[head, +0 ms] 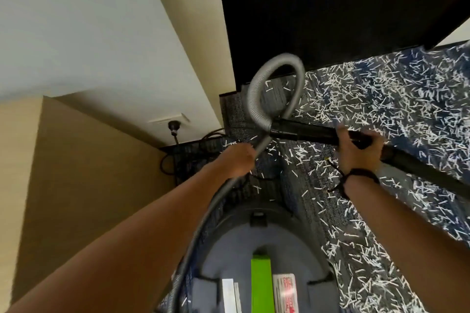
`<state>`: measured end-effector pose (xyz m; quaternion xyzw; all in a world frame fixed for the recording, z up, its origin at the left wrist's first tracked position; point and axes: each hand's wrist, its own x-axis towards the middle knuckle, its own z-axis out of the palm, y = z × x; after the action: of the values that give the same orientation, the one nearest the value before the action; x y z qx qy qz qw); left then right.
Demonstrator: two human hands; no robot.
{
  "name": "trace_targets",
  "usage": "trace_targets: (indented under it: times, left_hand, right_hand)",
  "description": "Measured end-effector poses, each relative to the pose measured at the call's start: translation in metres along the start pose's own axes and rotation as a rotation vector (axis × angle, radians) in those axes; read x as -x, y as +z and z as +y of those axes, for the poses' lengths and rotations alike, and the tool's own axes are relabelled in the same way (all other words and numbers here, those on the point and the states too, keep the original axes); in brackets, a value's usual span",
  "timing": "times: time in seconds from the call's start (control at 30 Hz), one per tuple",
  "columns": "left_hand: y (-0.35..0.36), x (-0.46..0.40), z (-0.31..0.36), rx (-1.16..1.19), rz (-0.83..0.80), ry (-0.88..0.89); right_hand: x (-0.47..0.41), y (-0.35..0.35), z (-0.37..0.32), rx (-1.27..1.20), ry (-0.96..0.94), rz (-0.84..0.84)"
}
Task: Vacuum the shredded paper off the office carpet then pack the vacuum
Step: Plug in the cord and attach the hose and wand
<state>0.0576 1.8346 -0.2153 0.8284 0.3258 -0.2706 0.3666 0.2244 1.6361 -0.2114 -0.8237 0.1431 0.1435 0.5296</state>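
Note:
White shredded paper (381,99) lies thick across the blue-grey carpet (300,206) on the right. A grey ribbed hose (256,89) loops up in the middle and joins a black vacuum wand (305,131) that slants down to the right. My left hand (237,160) grips the hose just below the loop. My right hand (356,150) grips the wand; a black cord is round that wrist. The vacuum body (256,256), dark grey with a green strip, sits on the floor right below me.
A cream wall (89,46) fills the left, with a wall socket (174,126) holding a black plug and its cable (167,162) coiled at the skirting. A dark cabinet or desk panel (330,28) stands at the carpet's far edge.

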Motion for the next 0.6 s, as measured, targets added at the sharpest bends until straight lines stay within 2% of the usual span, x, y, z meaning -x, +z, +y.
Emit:
trace_targets:
  times: [0.1,0.2,0.37,0.43,0.53,0.6]
  left_hand:
    - [0.024,-0.06,-0.011,-0.072,-0.018,-0.064]
    - [0.052,-0.117,-0.034,-0.096,0.039,-0.116]
    - [0.086,-0.188,-0.056,-0.113,0.004,-0.186]
    - [0.097,-0.211,-0.052,-0.072,-0.005,-0.187]
    - [0.112,-0.244,-0.037,0.081,-0.005,-0.204]
    - [0.121,-0.262,-0.022,0.324,-0.021,-0.227]
  right_hand:
    - [-0.045,0.017,0.024,0.188,-0.127,-0.16]
    - [-0.093,0.033,0.044,0.436,-0.316,-0.124]
    - [-0.16,0.048,0.062,1.149,-0.729,-0.286]
    - [-0.175,0.054,0.076,1.326,-0.871,-0.281]
    - [-0.191,0.064,0.104,1.293,-0.971,-0.291]
    - [-0.204,0.067,0.119,1.142,-0.849,-0.394]
